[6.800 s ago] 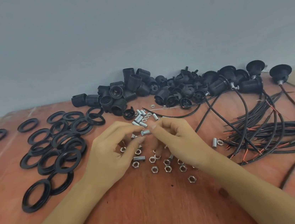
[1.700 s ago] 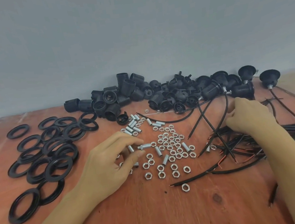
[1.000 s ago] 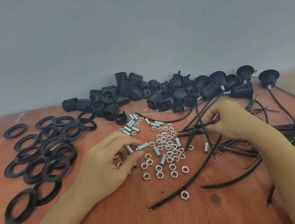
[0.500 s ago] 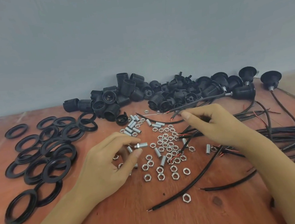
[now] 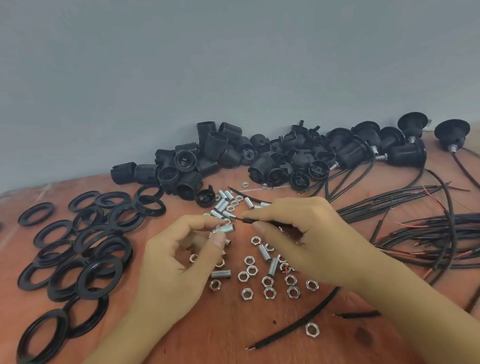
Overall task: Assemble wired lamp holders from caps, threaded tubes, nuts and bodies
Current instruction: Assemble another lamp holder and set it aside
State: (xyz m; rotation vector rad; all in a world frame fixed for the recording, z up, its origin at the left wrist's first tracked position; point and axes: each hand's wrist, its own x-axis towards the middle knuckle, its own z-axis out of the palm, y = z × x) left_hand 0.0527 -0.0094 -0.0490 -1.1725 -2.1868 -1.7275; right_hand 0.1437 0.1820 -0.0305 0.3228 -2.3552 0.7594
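**Wire end brought up to a threaded tube**

We see the left hand in the middle of the surface, its thumb and forefinger closed narrowly on a short threaded tube that lies roughly level. Just to the right, the fingers of the right hand pinch the end of a black wire, whose tip points left at the tube's right end. The tip seems to meet the tube's mouth, though we cannot tell whether it has gone in.

Under and near the hands lie loose nuts, and just beyond them spare tubes. Black rings spread across the left. A heap of black bodies sits at the far edge, wired holders lie at the far right, and a bundle of wires lies on the right.
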